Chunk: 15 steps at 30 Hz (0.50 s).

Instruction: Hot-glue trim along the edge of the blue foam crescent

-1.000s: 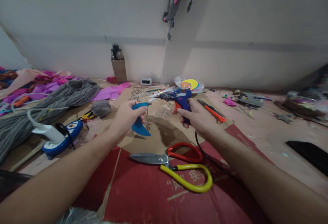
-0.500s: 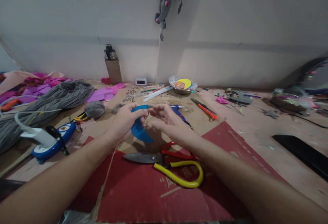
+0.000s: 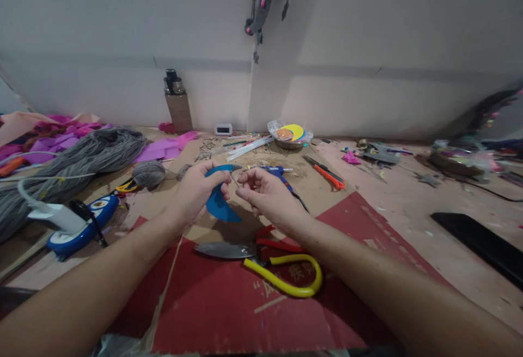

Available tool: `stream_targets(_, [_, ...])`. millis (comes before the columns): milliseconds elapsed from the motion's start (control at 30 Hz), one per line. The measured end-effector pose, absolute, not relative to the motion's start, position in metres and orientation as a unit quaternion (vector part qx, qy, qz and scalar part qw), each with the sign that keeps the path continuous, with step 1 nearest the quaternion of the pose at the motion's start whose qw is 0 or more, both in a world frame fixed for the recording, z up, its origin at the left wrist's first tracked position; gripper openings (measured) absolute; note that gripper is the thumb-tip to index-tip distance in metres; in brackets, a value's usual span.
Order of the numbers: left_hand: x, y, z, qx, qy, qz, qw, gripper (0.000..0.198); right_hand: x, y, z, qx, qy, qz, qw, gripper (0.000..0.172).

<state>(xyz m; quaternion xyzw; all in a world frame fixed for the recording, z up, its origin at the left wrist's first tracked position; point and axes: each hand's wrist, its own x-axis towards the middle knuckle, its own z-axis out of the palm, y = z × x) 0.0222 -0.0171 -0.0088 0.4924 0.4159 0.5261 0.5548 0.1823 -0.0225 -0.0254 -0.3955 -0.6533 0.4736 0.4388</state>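
Between the thumb and fingers of my left hand (image 3: 199,187) is a curved blue felt piece (image 3: 221,206); its lower point hangs free. A bit of grey shows at the piece's upper tip. My right hand (image 3: 265,191) is just right of it, thumb and fingertips pinched together. A thin strand seems to run between the two hands, too fine to make out surely. Below my hands, large scissors (image 3: 229,250) with one red and one yellow handle lie on a red cardboard sheet (image 3: 212,308).
Left are a grey yarn ball (image 3: 149,174), a grey yarn hank (image 3: 102,155) and a blue power strip (image 3: 104,212) with a white plug. A blue glue gun (image 3: 277,171), an orange utility knife (image 3: 327,173) and a black phone-like slab (image 3: 478,242) lie behind and right.
My right hand has drawn slightly down, and its fingers have closed into a pinch. The left hand keeps hold of the blue felt piece, which has turned a little. The view has shifted slightly.
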Motion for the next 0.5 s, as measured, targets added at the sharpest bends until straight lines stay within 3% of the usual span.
stream_targets(100, [0.019, -0.017, -0.011, 0.506, 0.432, 0.518, 0.538, 0.018, 0.188, -0.022, -0.024, -0.396, -0.741, 0.271, 0.471, 0.004])
stream_targets(200, [0.016, -0.016, -0.012, 0.524, 0.444, 0.512, 0.517, 0.017, 0.192, -0.024, -0.019, -0.369, -0.794, 0.116, 0.469, 0.009])
stream_targets(500, [0.013, -0.012, -0.014, 0.533, 0.467, 0.483, 0.513, 0.018, 0.203, -0.024, -0.015, -0.372, -0.835, -0.051, 0.402, 0.018])
